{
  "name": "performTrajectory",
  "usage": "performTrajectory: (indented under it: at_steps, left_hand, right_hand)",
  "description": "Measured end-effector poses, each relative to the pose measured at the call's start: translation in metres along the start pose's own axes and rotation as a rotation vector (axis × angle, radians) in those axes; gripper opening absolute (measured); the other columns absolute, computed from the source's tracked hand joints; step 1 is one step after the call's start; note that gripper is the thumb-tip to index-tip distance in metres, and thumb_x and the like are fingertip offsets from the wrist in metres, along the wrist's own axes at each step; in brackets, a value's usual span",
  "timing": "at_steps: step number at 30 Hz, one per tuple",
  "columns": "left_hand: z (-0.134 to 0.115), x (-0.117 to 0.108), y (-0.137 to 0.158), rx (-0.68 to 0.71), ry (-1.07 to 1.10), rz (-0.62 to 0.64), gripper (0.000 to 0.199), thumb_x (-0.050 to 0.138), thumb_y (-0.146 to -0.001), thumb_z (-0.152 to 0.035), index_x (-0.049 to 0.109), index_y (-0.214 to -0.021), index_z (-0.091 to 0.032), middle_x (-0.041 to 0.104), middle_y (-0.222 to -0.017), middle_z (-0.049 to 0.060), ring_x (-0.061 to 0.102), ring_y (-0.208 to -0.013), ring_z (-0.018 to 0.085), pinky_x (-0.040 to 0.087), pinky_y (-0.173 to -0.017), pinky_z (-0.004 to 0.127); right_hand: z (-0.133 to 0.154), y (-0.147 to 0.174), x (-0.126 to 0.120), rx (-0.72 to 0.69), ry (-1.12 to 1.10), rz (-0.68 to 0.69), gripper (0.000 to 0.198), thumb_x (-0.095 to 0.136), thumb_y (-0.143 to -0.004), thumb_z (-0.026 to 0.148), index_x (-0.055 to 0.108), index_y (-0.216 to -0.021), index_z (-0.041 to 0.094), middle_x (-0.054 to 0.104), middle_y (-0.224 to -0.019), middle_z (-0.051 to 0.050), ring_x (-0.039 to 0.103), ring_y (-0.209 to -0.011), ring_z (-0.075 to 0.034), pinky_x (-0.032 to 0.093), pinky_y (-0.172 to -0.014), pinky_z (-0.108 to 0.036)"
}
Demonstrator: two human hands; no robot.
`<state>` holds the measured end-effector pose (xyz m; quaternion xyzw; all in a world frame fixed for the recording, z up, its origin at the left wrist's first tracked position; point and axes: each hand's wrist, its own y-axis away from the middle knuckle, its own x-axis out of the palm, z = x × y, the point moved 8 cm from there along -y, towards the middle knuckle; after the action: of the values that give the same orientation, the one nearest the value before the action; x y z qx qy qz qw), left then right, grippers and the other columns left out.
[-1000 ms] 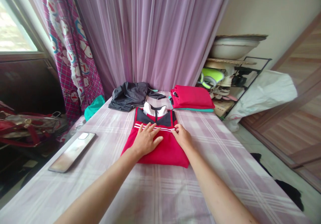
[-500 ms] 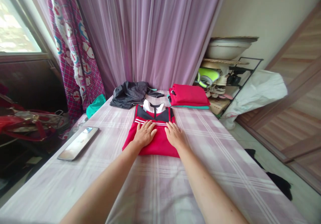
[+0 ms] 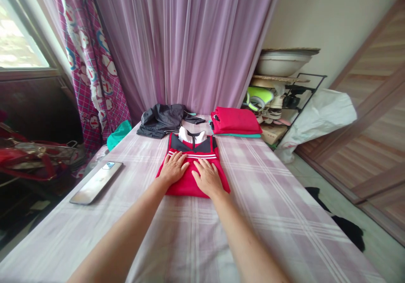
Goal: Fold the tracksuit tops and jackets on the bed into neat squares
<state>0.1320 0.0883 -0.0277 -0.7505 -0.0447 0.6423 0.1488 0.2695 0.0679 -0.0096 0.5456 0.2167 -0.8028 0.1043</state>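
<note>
A red jacket point(image 3: 186, 186) with a dark yoke, white stripes and a white collar lies folded on the table, its collar pointing away from me. My left hand point(image 3: 172, 168) rests flat on its left side, fingers spread near the stripes. On the right part of the red front lies my right hand point(image 3: 207, 176), also flat with its fingers apart. Beyond the collar, a dark garment point(image 3: 163, 120) lies loosely at the back. To its right sits a folded stack of red clothing point(image 3: 236, 121) with a teal layer underneath.
A phone point(image 3: 96, 183) lies face down near the table's left edge. The table point(image 3: 284, 232) has a checked cloth. Behind it hangs a purple curtain point(image 3: 190, 42). At the right stand a rack with shoes and a basin point(image 3: 284, 62), and a white bag point(image 3: 325, 112).
My right hand has slid left across the jacket, closer to my left hand. The left hand stays flat on the cloth. The whole view has shifted slightly.
</note>
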Motion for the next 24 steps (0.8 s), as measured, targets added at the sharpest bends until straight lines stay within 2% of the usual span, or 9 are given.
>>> performTrajectory:
  at_steps: [2, 6, 11, 14, 16, 18, 20, 22, 24]
  left_hand:
    - [0.008, -0.002, 0.002, 0.004, 0.015, 0.003, 0.052, 0.035, -0.098, -0.045, 0.048, -0.144, -0.024, 0.046, -0.151, 0.010, 0.037, -0.142, 0.029, 0.029, -0.116, 0.052]
    - [0.022, -0.006, 0.012, -0.008, 0.026, 0.018, 0.054, 0.035, -0.097, -0.045, 0.045, -0.146, -0.024, 0.042, -0.154, 0.010, 0.034, -0.144, 0.028, 0.029, -0.116, 0.053]
    - [0.030, -0.010, 0.025, -0.036, 0.028, 0.059, 0.054, 0.034, -0.098, -0.042, 0.040, -0.148, -0.023, 0.039, -0.156, 0.008, 0.029, -0.147, 0.027, 0.023, -0.118, 0.055]
    - [0.035, -0.018, 0.036, 0.022, 0.091, 0.021, 0.057, 0.035, -0.098, -0.044, 0.037, -0.149, -0.021, 0.040, -0.156, 0.010, 0.030, -0.146, 0.025, 0.021, -0.119, 0.052]
    - [0.043, -0.024, 0.048, 0.097, 0.148, 0.012, 0.053, 0.035, -0.098, -0.046, 0.046, -0.144, -0.022, 0.047, -0.151, 0.010, 0.036, -0.143, 0.023, 0.022, -0.119, 0.049]
    - [0.056, -0.026, 0.060, 0.146, 0.184, 0.062, 0.047, 0.035, -0.098, -0.048, 0.058, -0.131, -0.025, 0.057, -0.142, 0.008, 0.045, -0.137, 0.021, 0.023, -0.119, 0.047]
    - [0.072, -0.027, 0.073, 0.159, 0.184, 0.148, 0.046, 0.035, -0.097, -0.051, 0.063, -0.124, -0.027, 0.063, -0.136, 0.006, 0.049, -0.134, 0.021, 0.024, -0.119, 0.048]
    - [0.082, -0.028, 0.084, 0.184, 0.158, 0.234, 0.052, 0.040, -0.093, -0.058, 0.060, -0.129, -0.027, 0.062, -0.137, 0.006, 0.047, -0.136, 0.024, 0.023, -0.119, 0.049]
    - [0.083, -0.030, 0.093, 0.243, 0.121, 0.300, 0.068, 0.047, -0.086, -0.067, 0.052, -0.139, -0.025, 0.055, -0.144, 0.009, 0.042, -0.140, 0.028, 0.021, -0.119, 0.051]
  right_hand:
    - [-0.006, 0.002, 0.008, 0.000, 0.014, 0.025, 0.047, 0.038, -0.099, 0.038, 0.053, -0.141, 0.025, 0.044, -0.153, -0.006, 0.034, -0.143, -0.023, 0.028, -0.115, -0.048]
    - [-0.007, 0.007, 0.005, -0.028, 0.045, -0.021, 0.046, 0.039, -0.098, 0.036, 0.054, -0.140, 0.023, 0.046, -0.151, -0.007, 0.037, -0.141, -0.024, 0.030, -0.115, -0.045]
    - [-0.012, 0.022, -0.002, -0.053, 0.003, -0.127, 0.043, 0.040, -0.097, 0.030, 0.062, -0.132, 0.017, 0.060, -0.138, -0.011, 0.048, -0.133, -0.024, 0.035, -0.114, -0.042]
    - [-0.030, 0.042, -0.001, -0.160, -0.105, -0.101, 0.042, 0.047, -0.094, 0.031, 0.063, -0.130, 0.018, 0.059, -0.139, -0.012, 0.048, -0.134, -0.024, 0.037, -0.114, -0.044]
    - [-0.050, 0.056, -0.001, -0.200, -0.171, -0.039, 0.050, 0.056, -0.088, 0.033, 0.057, -0.137, 0.019, 0.052, -0.146, -0.012, 0.044, -0.138, -0.024, 0.038, -0.113, -0.045]
    - [-0.071, 0.068, -0.001, -0.199, -0.205, 0.022, 0.065, 0.064, -0.080, 0.033, 0.049, -0.143, 0.021, 0.046, -0.151, -0.012, 0.043, -0.139, -0.025, 0.040, -0.112, -0.046]
    - [-0.088, 0.075, -0.003, -0.195, -0.208, 0.050, 0.072, 0.068, -0.075, 0.030, 0.048, -0.144, 0.022, 0.047, -0.149, -0.013, 0.046, -0.136, -0.026, 0.041, -0.111, -0.047]
    - [-0.096, 0.078, -0.005, -0.207, -0.198, 0.039, 0.070, 0.068, -0.073, 0.026, 0.051, -0.141, 0.021, 0.053, -0.144, -0.014, 0.050, -0.132, -0.027, 0.041, -0.111, -0.048]
    - [-0.097, 0.078, -0.007, -0.227, -0.183, 0.011, 0.067, 0.064, -0.074, 0.022, 0.052, -0.139, 0.021, 0.056, -0.141, -0.013, 0.053, -0.130, -0.027, 0.042, -0.110, -0.048]
